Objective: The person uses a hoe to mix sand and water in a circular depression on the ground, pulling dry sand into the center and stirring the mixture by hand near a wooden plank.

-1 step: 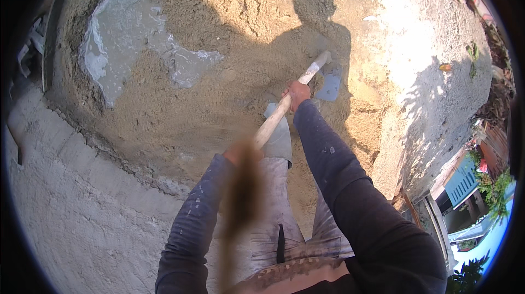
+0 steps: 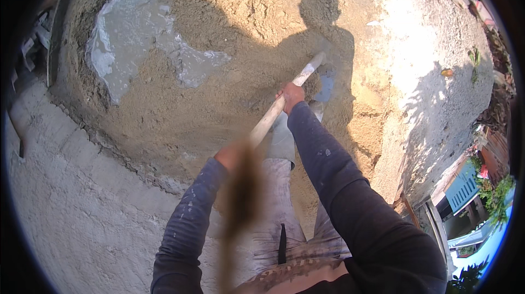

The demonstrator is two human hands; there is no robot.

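Running diagonally up and to the right is the pale wooden handle [image 2: 268,121] of a hoe. Around its middle my right hand [image 2: 292,97] is closed. My left hand [image 2: 231,157] grips the lower end, partly hidden by a blurred brown strand [image 2: 243,195] close to the camera. At the far end, a flat grey-blue blade [image 2: 325,87] rests among damp sand-coloured mix [image 2: 219,100]. Left of it lies a pool of wet grey slurry [image 2: 134,31]. My grey boot [image 2: 281,140] stands in the mix, just below the handle.
A rough concrete surface [image 2: 93,195] borders the mix at lower left, and a dark board edge [image 2: 57,26] stands at upper left. To the right is a sunlit rough slab [image 2: 437,97]. Beyond it are plants [image 2: 495,198] and a blue slatted panel [image 2: 462,187].
The hoe's far end and my right hand have shifted slightly left, and less of the blade shows. The ground appears slightly further right in the view. Both hands keep their grip.
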